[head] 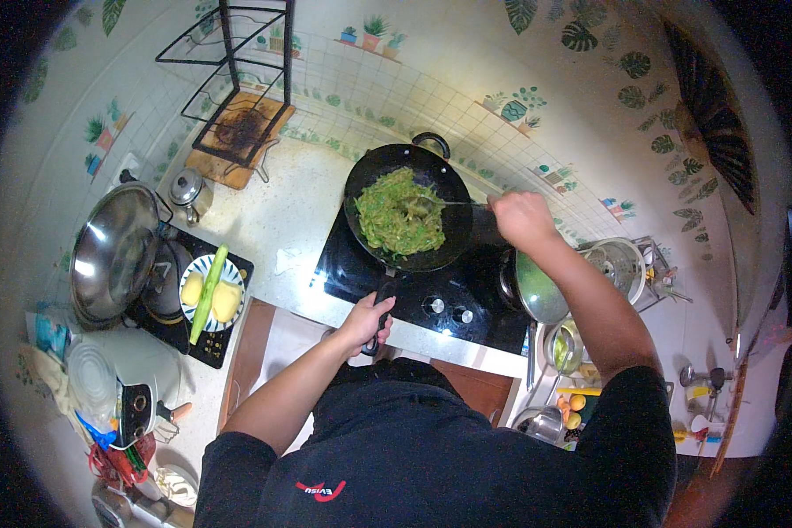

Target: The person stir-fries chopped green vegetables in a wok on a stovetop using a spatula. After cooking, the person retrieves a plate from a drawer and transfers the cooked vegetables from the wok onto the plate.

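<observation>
A black wok (459, 244) stands on the black glass hob (343, 264), its long handle towards me. My left hand (367, 323) is closed around that handle. Shredded green vegetables (399, 214) fill much of the wok's bottom. Over the wok's right rim, my right hand (523, 214) grips a metal spatula or ladle (459, 203). Its head lies among the vegetables, partly covered by them, so its exact shape cannot be told.
Left of the hob, a striped plate (239, 264) holds peeled potatoes and a long green vegetable, near a large steel wok (115, 251). A black metal rack (228, 79) stands behind. Beneath my right forearm are a glass lid (540, 290) and a bowl (564, 346).
</observation>
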Demonstrator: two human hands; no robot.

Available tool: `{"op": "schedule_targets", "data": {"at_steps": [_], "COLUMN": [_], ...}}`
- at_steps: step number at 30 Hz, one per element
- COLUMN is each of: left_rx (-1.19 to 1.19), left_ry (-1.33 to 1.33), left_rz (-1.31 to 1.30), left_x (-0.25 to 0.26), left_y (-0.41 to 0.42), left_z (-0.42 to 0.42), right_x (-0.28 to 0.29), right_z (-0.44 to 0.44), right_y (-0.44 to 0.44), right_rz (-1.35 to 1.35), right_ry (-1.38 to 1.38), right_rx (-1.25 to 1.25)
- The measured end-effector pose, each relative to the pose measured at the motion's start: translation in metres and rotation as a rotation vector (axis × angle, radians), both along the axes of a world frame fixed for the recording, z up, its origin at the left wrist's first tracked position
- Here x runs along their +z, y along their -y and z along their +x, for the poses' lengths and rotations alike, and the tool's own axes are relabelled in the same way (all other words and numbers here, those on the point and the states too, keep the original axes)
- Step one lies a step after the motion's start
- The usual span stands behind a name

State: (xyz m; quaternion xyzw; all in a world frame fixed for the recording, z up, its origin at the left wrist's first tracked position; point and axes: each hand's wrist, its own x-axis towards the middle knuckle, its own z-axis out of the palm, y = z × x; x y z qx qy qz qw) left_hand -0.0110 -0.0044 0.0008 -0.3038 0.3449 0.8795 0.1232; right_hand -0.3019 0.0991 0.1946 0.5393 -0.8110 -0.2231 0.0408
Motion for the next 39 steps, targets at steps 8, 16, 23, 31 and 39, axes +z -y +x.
{"op": "schedule_targets", "data": {"at_steps": [8,16,23,31,39], "left_rx": [-0.002,0.001,-0.001,0.011,0.002], "left_ry": [-0.003,-0.005,-0.009,0.025,0.015], "left_rz": [0.011,0.011,0.025,-0.014,-0.016], "left_x": [0.000,-0.002,-0.003,0.005,0.000], "left_y": [-0.001,0.000,0.001,0.000,-0.002], "left_z": [0.000,0.000,-0.001,-0.001,0.000], "right_x": [-0.115,-0.002,-0.074,-0.131,-0.139], "right_z": [0.042,0.057,0.051,0.059,0.094], "right_y": [-0.049,-0.096,-0.046,-0.031,-0.130], "right_rz": [-0.170,-0.203,-0.349,-0.421,-0.587], "right_ry": [0.308,0.369,0.230,0.220,0.448], "right_rx": [-0.160,-0.285,-0.237,-0.210,-0.418]}}
